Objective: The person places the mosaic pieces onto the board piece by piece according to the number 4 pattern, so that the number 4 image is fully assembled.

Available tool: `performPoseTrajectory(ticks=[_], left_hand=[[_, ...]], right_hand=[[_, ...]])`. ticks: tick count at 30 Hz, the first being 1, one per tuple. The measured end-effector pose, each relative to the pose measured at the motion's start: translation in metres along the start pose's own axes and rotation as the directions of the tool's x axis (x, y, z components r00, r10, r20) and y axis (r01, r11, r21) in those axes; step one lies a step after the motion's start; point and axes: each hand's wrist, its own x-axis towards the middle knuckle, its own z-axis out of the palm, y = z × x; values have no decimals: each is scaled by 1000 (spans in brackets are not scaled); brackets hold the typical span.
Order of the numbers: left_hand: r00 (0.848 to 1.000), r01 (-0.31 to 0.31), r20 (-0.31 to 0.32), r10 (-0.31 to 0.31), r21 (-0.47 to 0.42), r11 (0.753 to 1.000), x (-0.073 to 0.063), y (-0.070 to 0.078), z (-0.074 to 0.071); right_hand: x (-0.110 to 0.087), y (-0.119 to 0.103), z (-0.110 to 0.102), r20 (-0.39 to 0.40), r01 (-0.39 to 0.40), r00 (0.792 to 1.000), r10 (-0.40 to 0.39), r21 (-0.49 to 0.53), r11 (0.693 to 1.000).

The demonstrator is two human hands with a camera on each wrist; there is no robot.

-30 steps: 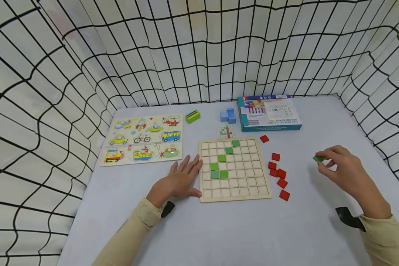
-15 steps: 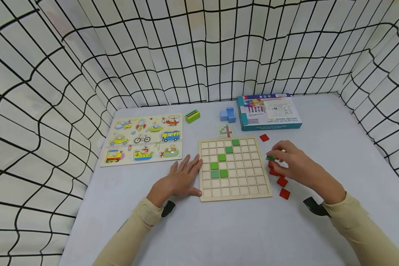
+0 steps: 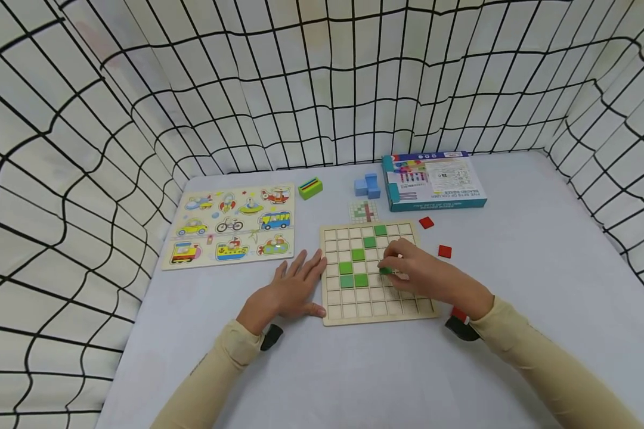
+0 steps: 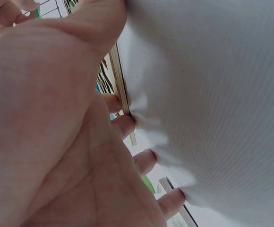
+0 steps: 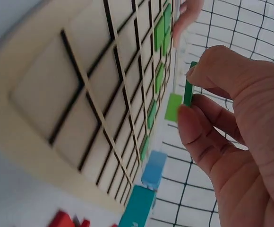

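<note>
Here's the delicate bit: the right hand (image 3: pixel 421 275) is over the wooden board (image 3: pixel 354 322), and that green tile (image 3: pixel 386 271) is in a pinch so small there's little margin. Tip it and one corner could catch a grid ridge, leaving the tile crooked; let go early and it might drop into a neighbouring cell, since the hand hides much of the board's right side. Watch the wrist, too! A red tile (image 3: pixel 458 314) peeks out by the black strap (image 3: pixel 463 329), and a low sweep could drag it; whether they touch, I cannot tell. A bumped board might unsettle the laid green tiles (image 3: pixel 361 280), though the left hand (image 3: pixel 287 293) looks well placed to steady it, fingers spread along its left edge, gripping nothing, tips down by the worktop (image 3: pixel 354 381).

Now the tile itself: the right wrist view has it edge-on, thumb on one side, a finger on the other, nipped right at the tips, those fingers narrow around it. It hangs over the board, seemingly clear of the surface, to the right of the laid pair's right-hand tile. The exact cell beneath? Can't call it from here.
</note>
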Motion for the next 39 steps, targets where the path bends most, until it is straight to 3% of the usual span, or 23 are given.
performPoseTrajectory(ticks=[10, 25, 33, 39], left_hand=[[1000, 8, 0, -8, 3, 1000, -2, 1, 0], [1000, 8, -7, -8, 4, 1000, 1, -1, 2], [1000, 15, 8, -15, -17, 1000, 2, -2, 5], [1000, 0, -14, 0, -9, 1000, 6, -6, 9]], right_hand=[[10, -2, 21, 161, -53, 986, 41, 70, 996], [9, 2, 25, 138, -97, 988, 77, 146, 984], [6, 4, 25, 128, -45, 991, 30, 113, 993], [1, 8, 11, 172, -164, 974, 149, 81, 983]])
